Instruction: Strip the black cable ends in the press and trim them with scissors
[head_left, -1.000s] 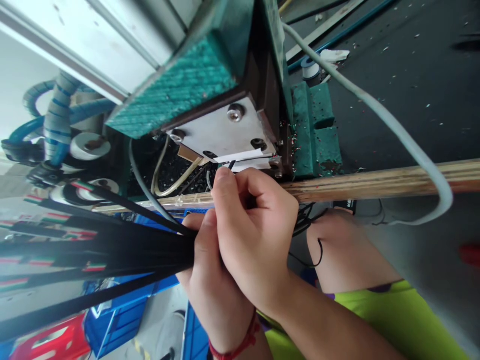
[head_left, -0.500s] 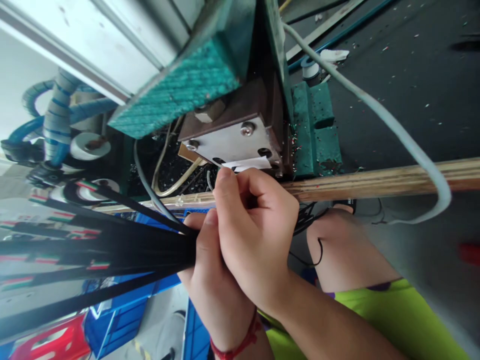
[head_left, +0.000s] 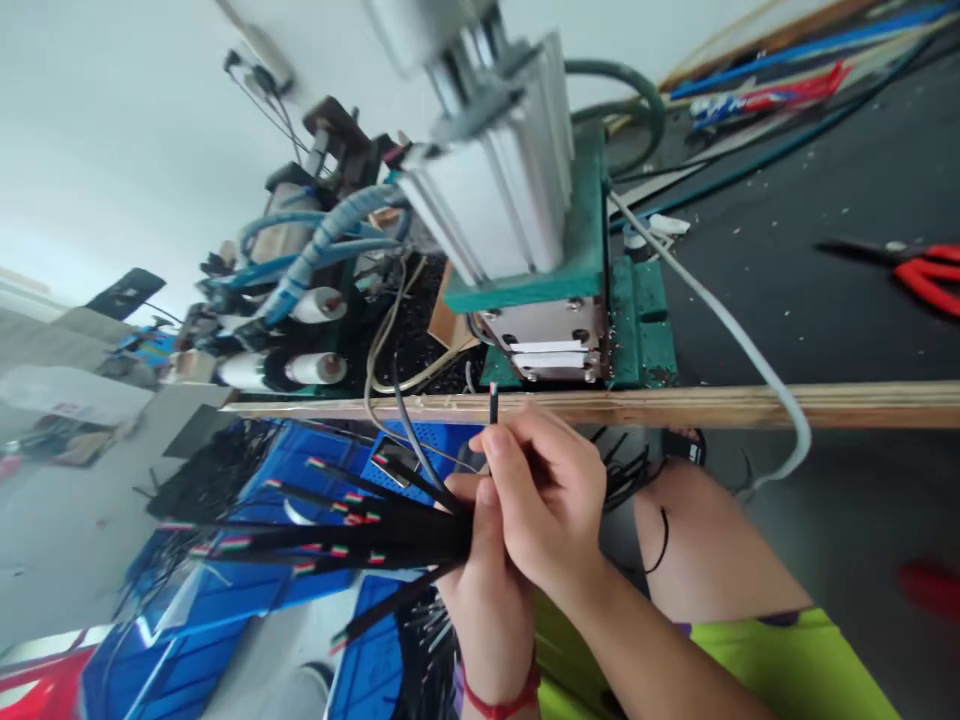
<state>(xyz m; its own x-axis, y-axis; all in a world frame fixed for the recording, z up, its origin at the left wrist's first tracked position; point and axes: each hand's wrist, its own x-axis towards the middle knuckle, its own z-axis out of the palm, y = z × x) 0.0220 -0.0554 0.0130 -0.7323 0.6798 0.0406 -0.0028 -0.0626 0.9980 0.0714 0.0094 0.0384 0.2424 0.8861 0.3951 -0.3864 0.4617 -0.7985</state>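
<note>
My left hand (head_left: 484, 590), with a red string bracelet at its wrist, is closed around a bundle of black cables (head_left: 420, 535). The cables fan out to the left, and small red, white and green wire ends show at their tips. Just above it, my right hand (head_left: 551, 500) pinches a single black cable (head_left: 493, 405) between thumb and forefinger. That cable points up, its coloured wire ends at the tip. Right behind the tip is a small press (head_left: 551, 350) with a metal front plate and a slot, under a silver cylinder (head_left: 499, 200). The cable is apart from the press.
A wooden table edge (head_left: 712, 405) runs across in front of me. Red-handled pliers (head_left: 930, 275) lie on the black tabletop at right. A grey hose (head_left: 720, 295) loops over the edge. Blue crates (head_left: 281, 470) with cables stand below at left.
My hands have drawn back from the press's slot, and the cable tip in my right hand now shows. The view has pulled back, showing more of the table and machine.
</note>
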